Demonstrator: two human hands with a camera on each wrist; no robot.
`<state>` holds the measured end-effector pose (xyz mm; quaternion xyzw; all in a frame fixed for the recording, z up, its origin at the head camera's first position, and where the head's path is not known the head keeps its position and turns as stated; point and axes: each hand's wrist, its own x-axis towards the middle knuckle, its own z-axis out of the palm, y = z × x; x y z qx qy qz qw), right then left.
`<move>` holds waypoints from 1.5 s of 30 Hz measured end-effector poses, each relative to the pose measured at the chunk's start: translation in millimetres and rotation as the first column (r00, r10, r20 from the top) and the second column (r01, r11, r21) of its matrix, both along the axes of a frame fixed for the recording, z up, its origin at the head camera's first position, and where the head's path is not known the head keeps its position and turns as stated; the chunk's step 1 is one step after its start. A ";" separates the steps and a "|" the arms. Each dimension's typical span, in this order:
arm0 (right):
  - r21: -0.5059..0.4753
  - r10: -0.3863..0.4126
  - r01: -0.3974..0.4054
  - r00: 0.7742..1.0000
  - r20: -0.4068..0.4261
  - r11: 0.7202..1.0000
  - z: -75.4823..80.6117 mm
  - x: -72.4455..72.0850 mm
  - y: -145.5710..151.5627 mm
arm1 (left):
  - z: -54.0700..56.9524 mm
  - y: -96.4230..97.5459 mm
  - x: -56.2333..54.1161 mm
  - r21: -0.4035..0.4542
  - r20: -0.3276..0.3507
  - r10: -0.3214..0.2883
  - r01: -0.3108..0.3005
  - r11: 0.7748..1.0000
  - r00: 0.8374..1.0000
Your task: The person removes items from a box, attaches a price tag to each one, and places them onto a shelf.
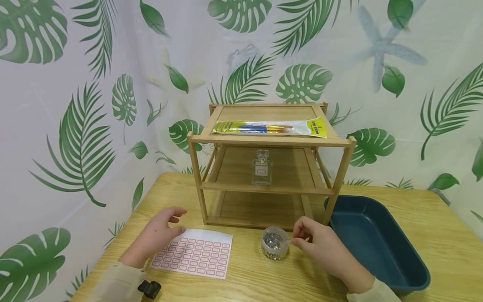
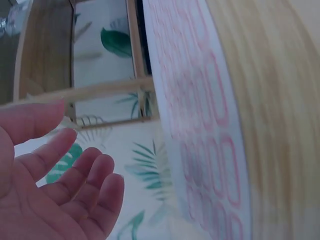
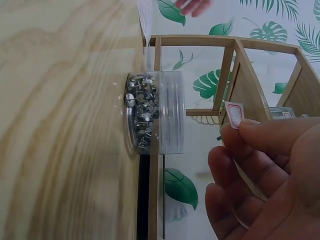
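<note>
Between thumb and forefinger, my right hand (image 1: 320, 247) pinches a small red-bordered label sticker (image 3: 234, 114). Just left of those fingertips stands a round clear jar (image 3: 171, 112), filled partway with silver thumbtacks (image 3: 144, 107). My left hand (image 1: 162, 233) hovers at the upper left of a white sheet of red-bordered labels (image 1: 196, 253). Its fingers are relaxed, and nothing is in it; the palm shows in the left wrist view. A glass perfume bottle (image 1: 262, 170) bearing a similar label on its front stands on the rack's middle shelf.
A wooden three-tier rack (image 1: 269, 189) stands behind the jar. On its top lies a packet of paintbrushes (image 1: 269, 127). To the right is a dark blue plastic basin (image 1: 377, 247). Leaf-patterned cloth (image 1: 151, 138) hangs at the left and back of the table.
</note>
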<state>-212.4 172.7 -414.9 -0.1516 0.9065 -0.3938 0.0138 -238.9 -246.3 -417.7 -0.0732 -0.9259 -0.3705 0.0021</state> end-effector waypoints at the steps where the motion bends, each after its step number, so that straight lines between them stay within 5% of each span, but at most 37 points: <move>1: 0.001 0.009 -0.009 1.000 0.007 1.000 -0.8 -0.1 0.1 | 1.1 5.2 0.5 0.008 -0.006 -0.011 0.011 1.000 1.000; 16: 0.036 0.080 -0.082 0.996 0.044 0.996 -12.1 2.9 -8.5 | 1.9 69.2 0.6 0.065 -0.011 -0.211 0.211 0.975 0.977; 25: 0.039 0.140 -0.143 0.988 0.061 0.989 -17.7 5.8 -9.2 | -0.7 111.4 0.4 0.100 0.057 -0.329 0.323 0.941 0.942; 34: -0.054 0.195 -0.190 0.974 0.113 0.980 -28.8 4.9 -11.3 | -15.8 157.9 2.2 0.022 0.068 -0.409 0.408 0.913 0.910; 45: -0.076 0.184 -0.174 0.970 0.161 0.982 -32.5 6.0 -15.1 | -27.1 188.1 -4.0 0.061 0.090 -0.486 0.483 0.874 0.869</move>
